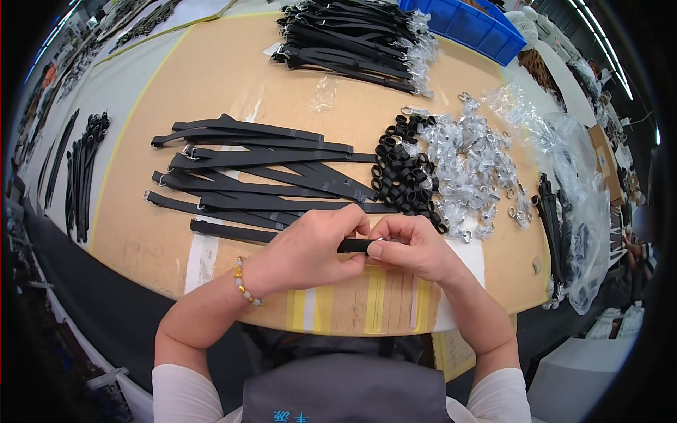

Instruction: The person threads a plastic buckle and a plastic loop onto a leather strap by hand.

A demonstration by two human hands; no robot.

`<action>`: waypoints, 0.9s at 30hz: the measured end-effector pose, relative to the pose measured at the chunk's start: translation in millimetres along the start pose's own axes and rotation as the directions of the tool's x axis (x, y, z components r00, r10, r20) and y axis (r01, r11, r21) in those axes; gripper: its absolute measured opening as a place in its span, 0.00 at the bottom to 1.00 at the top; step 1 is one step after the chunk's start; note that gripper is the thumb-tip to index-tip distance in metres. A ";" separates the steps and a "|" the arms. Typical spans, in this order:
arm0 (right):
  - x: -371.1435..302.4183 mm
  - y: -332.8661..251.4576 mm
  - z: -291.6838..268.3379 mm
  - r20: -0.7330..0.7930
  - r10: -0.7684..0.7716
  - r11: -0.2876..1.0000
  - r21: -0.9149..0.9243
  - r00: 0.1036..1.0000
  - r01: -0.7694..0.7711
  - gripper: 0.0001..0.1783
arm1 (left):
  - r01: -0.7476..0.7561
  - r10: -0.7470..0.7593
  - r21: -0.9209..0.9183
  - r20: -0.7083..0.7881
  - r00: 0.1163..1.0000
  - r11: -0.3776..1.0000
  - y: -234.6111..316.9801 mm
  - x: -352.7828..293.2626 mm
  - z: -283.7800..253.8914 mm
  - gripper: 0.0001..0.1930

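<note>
Both hands, L (310,247) & R (409,247), pinched one black strap (233,231) end between fingertips, steadying it over table (211,70); black loops (402,169) close by.

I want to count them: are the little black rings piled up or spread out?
Piled up. The black rings lie heaped in one clump, overlapping, between the straps and the clear bags.
</note>
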State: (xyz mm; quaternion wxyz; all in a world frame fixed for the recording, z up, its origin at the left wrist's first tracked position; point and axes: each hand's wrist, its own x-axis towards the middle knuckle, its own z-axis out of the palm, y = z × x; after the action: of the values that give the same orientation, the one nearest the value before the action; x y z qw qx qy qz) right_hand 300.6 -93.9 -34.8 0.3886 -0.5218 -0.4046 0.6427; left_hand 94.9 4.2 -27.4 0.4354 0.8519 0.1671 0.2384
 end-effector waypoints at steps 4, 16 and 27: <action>-1.7 -3.9 -2.2 0.022 0.032 0.999 0.036 0.999 -0.032 0.15 | -0.019 0.018 0.023 0.045 0.999 1.000 -5.0 -0.1 -0.4 0.13; -1.2 -0.9 -1.3 0.006 0.024 0.999 0.045 1.000 -0.024 0.16 | -0.027 0.027 -0.031 0.007 1.000 0.999 -5.8 -0.4 3.0 0.12; 0.0 0.4 2.1 0.010 0.001 0.999 0.053 1.000 -0.002 0.14 | -0.033 0.033 -0.023 0.006 0.999 0.999 -7.7 -1.1 5.2 0.12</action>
State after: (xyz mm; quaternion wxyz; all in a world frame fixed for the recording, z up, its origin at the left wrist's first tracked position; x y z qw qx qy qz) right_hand 298.6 -94.3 -34.9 0.3998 -0.5085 -0.3889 0.6560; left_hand 96.3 4.6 -36.6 0.4419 0.8502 0.1487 0.2446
